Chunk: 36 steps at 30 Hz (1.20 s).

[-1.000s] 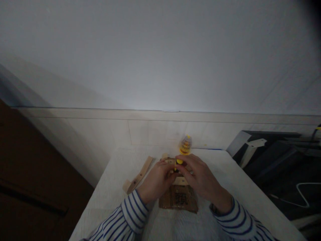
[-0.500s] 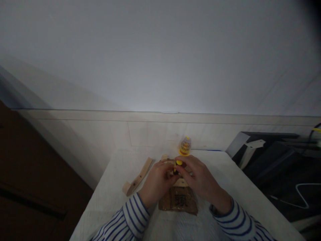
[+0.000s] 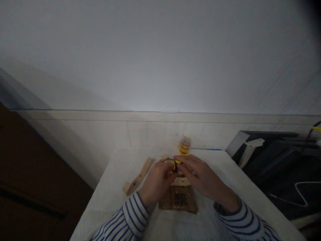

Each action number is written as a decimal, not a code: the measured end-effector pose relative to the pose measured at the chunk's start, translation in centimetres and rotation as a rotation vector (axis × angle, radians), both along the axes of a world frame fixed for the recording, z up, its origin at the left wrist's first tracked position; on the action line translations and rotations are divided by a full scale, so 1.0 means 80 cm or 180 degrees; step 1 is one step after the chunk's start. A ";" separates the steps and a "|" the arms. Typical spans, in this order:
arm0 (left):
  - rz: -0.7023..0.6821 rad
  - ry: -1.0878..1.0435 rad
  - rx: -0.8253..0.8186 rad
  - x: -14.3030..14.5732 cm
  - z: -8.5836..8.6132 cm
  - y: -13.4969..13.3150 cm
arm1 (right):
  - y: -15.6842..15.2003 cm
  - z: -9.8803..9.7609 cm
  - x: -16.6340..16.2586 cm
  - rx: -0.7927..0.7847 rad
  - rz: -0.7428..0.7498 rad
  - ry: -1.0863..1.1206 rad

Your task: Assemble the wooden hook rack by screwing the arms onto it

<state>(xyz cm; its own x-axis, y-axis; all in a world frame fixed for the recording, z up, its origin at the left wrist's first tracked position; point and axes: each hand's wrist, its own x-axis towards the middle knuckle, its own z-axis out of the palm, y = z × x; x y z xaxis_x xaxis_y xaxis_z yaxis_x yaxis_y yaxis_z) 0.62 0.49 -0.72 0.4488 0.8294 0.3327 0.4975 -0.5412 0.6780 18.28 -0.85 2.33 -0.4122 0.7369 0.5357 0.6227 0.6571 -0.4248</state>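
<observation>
Between my two hands stands a short black-and-yellow screwdriver [image 3: 178,162], its tip hidden behind my fingers. My left hand [image 3: 157,180] is closed around its lower black part. My right hand [image 3: 199,173] has its fingertips at the yellow top, thumb and fingers closed on it. Under the hands lies a wooden piece with a small dark hole or screw [image 3: 181,181], mostly covered. It rests on a brown package with dark printed characters [image 3: 178,200]. Left of my left hand is a long wooden strip with dark round spots [image 3: 140,175].
A clear, yellow-based container with a label [image 3: 185,146] stands at the table's back edge by the wall. The white-covered table [image 3: 105,204] narrows toward the wall. Dark panels and a white cable [image 3: 301,195] are off to the right. A dark brown surface [image 3: 37,174] fills the left.
My right hand has shifted slightly right and its fingers have rolled over the yellow top, covering more of it. My left hand stays in place.
</observation>
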 end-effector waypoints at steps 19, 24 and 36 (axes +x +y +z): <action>-0.0390 -0.0075 -0.0019 -0.005 0.003 -0.002 | 0.004 -0.024 -0.011 0.0277 -0.0290 0.0163; -0.0307 -0.0164 -0.0092 -0.003 0.003 -0.003 | 0.004 -0.024 -0.012 0.0338 -0.0273 0.0166; 0.0087 -0.0187 -0.0049 -0.004 -0.006 -0.001 | 0.000 -0.015 -0.009 0.0046 -0.0328 0.0128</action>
